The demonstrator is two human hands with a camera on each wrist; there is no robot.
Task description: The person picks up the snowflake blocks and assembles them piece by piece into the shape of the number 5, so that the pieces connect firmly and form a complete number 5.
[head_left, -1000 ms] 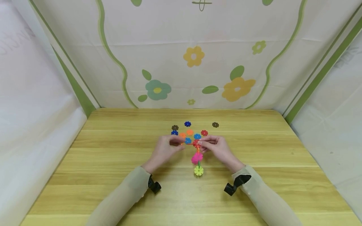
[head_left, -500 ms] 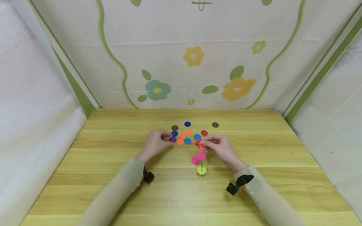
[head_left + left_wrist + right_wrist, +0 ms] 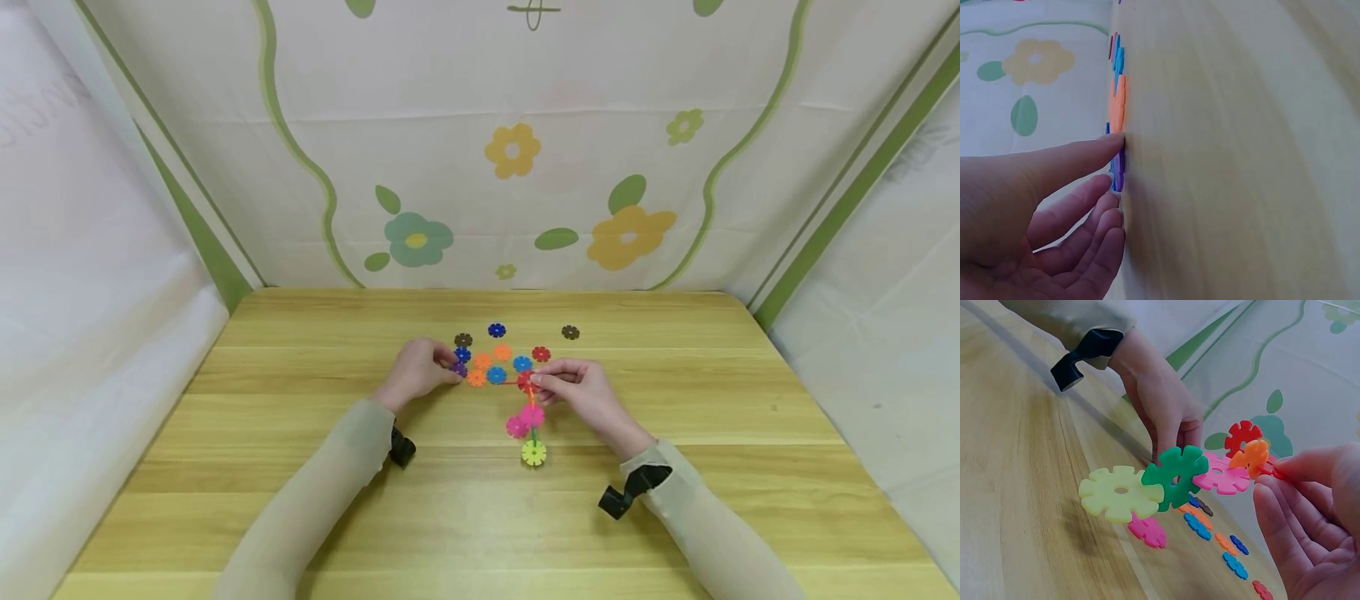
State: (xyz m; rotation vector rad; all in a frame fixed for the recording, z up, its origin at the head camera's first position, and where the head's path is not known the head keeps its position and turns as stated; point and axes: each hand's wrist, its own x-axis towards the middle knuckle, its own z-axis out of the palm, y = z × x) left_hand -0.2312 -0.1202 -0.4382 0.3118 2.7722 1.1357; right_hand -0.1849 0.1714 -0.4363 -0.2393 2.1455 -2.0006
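At the left end of a loose group of slotted plastic discs, my left hand [image 3: 420, 369] has its thumb and fingertips on either side of a purple disc [image 3: 1120, 165], which lies flat on the table. My right hand [image 3: 581, 393] pinches a red disc [image 3: 1270, 467] at the top of a joined chain. Down the chain follow an orange disc [image 3: 1250, 457], a pink disc [image 3: 1222, 476], a green disc [image 3: 1177, 477] and a yellow disc [image 3: 1116, 490]. Another red disc [image 3: 1241, 438] sticks out by the orange one.
Loose discs lie behind and between the hands: orange [image 3: 477, 377], light blue [image 3: 497, 375], dark blue [image 3: 497, 331], brown [image 3: 571, 332] and red [image 3: 541, 354] ones among them. A loose pink disc [image 3: 516, 427] lies beside the chain. A flowered curtain [image 3: 555, 200] rises behind the table.
My left hand has moved left from beside the chain to the purple disc. My right hand has shifted slightly right with the chain.
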